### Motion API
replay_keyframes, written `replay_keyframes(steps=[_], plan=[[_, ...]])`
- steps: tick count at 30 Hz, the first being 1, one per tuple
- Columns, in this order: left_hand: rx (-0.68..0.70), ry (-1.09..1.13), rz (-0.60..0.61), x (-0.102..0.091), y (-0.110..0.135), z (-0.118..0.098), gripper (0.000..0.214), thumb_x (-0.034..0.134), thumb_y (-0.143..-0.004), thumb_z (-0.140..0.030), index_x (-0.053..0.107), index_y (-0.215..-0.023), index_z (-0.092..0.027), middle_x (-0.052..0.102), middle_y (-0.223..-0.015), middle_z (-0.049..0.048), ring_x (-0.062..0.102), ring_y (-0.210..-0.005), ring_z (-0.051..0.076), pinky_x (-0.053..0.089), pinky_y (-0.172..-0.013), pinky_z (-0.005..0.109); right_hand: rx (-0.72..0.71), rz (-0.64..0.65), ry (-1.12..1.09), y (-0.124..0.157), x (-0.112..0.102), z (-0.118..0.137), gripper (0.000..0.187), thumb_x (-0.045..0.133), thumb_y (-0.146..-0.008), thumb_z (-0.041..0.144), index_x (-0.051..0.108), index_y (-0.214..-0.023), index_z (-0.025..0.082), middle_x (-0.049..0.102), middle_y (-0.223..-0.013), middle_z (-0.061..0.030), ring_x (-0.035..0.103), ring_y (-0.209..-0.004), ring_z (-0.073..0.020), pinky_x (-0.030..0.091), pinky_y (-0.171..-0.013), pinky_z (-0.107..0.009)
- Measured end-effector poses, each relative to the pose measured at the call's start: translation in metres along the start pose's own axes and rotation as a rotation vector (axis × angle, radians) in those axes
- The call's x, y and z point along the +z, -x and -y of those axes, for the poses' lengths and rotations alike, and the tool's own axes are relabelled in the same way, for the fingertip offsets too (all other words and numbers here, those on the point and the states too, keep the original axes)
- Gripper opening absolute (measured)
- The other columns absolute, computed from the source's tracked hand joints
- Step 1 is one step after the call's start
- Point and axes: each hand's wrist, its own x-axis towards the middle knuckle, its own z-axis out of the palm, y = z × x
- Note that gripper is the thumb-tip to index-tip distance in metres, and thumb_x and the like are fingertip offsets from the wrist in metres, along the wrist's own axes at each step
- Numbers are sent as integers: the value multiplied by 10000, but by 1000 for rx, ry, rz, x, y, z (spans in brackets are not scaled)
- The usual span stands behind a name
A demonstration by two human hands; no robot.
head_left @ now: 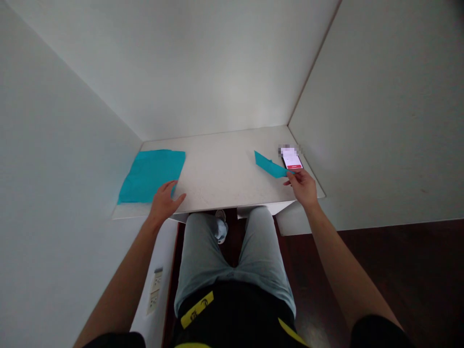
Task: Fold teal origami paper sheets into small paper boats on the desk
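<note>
Right hand (303, 188) closed in a pinch, fingers (291, 177) on the tapered end of a narrow teal piece (270, 164), near the right end of the counter (221, 179). Thin, light and limp by the look of it, paper or fine cloth, hard to tell which; probably little stiffness, so best taken by an edge or corner. Just beside it, almost touching the fingers, a smartphone (292, 159), screen lit white with a red bar, top end blurred. Well apart on the left, a larger teal sheet (150, 176) lying flat, likely quick to slide or crease. Left hand (164, 203) open, fingers spread, thumb side over the sheet's near corner. Beyond, white walls (377, 96) closing around the counter; below, pale shorts (232, 256) and a wall socket (154, 292).
</note>
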Motion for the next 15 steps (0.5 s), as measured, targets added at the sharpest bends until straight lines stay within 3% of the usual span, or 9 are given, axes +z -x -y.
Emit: replay_keyframes(steps=[3, 6, 10, 15], plan=[[-48, -82, 26, -5, 20, 45, 749, 628, -885, -408, 527, -1579, -142, 519, -1675, 179, 389, -1620, 379, 345, -1327, 557, -20, -90, 148, -11, 0, -3, 592, 641, -919, 801, 654, -1082, 232, 823, -957, -72, 771, -676, -218, 619, -635, -339], [-27, -86, 67, -10, 34, 66, 772, 620, -864, -361, 522, -1598, -145, 553, -1655, 170, 440, -1598, 360, 379, -1314, 530, -39, -111, 317, -20, 6, 0, 557, 584, -975, 746, 658, -1130, 217, 831, -973, -100, 780, -673, -233, 606, -640, -343], [-35, -80, 41, -19, 35, 67, 566, 538, -929, -366, 687, -1449, -199, 692, -1523, 117, 617, -1451, 333, 467, -1250, 497, -89, -44, 579, -27, 16, 8, 400, 568, -1038, 538, 673, -1262, 223, 837, -985, -94, 768, -701, -241, 577, -687, -348], [-57, -5, -6, -33, 26, 57, 453, 485, -977, -431, 823, -1215, -246, 803, -1331, 77, 744, -1243, 326, 557, -1141, 488, -141, 16, 823, -33, 27, 16, 274, 599, -1008, 352, 735, -1220, 244, 838, -1025, -91, 748, -816, -268, 510, -693, -332]])
